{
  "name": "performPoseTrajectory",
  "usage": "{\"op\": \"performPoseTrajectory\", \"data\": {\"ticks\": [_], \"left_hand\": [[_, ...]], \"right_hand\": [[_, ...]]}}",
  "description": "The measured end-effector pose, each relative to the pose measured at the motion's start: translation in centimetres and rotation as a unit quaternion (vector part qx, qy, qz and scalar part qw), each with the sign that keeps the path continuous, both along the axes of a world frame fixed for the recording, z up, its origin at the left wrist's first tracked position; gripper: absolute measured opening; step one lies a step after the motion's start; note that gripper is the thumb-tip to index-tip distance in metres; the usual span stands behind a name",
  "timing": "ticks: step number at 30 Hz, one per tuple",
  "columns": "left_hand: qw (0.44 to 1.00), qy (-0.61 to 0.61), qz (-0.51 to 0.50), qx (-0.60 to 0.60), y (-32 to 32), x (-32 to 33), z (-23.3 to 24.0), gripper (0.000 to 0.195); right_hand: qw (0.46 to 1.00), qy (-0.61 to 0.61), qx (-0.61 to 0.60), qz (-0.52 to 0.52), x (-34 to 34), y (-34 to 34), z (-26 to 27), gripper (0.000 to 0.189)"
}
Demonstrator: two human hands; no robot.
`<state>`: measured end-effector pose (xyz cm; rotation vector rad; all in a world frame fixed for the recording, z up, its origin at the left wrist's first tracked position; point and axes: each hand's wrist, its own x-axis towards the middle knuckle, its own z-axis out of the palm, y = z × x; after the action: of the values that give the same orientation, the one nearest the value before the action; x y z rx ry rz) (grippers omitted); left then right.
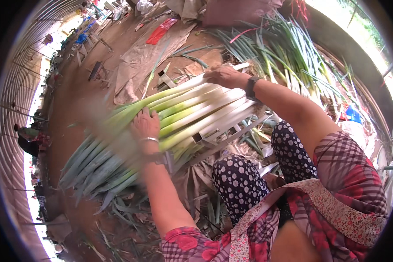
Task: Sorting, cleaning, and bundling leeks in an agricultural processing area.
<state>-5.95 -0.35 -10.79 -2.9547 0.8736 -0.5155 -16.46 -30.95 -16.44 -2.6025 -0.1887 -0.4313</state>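
Several leeks (pixel 196 113) lie side by side on a low metal stand (pixel 216 139), their green leaves to the left and their white shanks to the right. My left hand (pixel 145 124) rests on the green part of the far leeks, fingers bent over them. At the white root end, my right hand (pixel 224 77) is closed over the farthest leek shank; its fingertips are partly hidden. A blurred patch covers part of the leaves beside my left wrist.
A heap of long leeks (pixel 291 55) lies on the ground at the upper right. Cut leaves (pixel 127 209) litter the floor below the stand. A beige cloth (pixel 137 62) with a red bag (pixel 162 31) spreads beyond it. A small stool (pixel 98 70) stands farther off.
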Motion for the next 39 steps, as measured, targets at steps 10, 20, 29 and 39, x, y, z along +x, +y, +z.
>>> {"op": "performPoseTrajectory", "data": {"ticks": [10, 20, 29, 39], "left_hand": [[0.998, -0.004, -0.045, -0.05, 0.1, -0.3, 0.8, 0.034], [0.984, 0.11, -0.136, 0.017, 0.1, 3.2, 1.4, 0.057], [0.964, 0.199, -0.03, 0.177, 0.2, 11.1, 2.4, 0.054], [0.954, 0.239, -0.055, 0.172, -0.1, 6.7, 2.7, 0.05]], "right_hand": [[0.998, -0.035, -0.007, -0.051, -0.1, 0.1, -1.1, 0.021], [0.999, 0.016, 0.017, 0.034, 0.8, -0.2, -1.9, 0.02], [0.994, 0.088, -0.063, -0.001, -2.1, 0.3, -1.7, 0.057], [0.996, 0.086, -0.034, 0.014, -3.9, -1.3, -1.2, 0.054]]}}
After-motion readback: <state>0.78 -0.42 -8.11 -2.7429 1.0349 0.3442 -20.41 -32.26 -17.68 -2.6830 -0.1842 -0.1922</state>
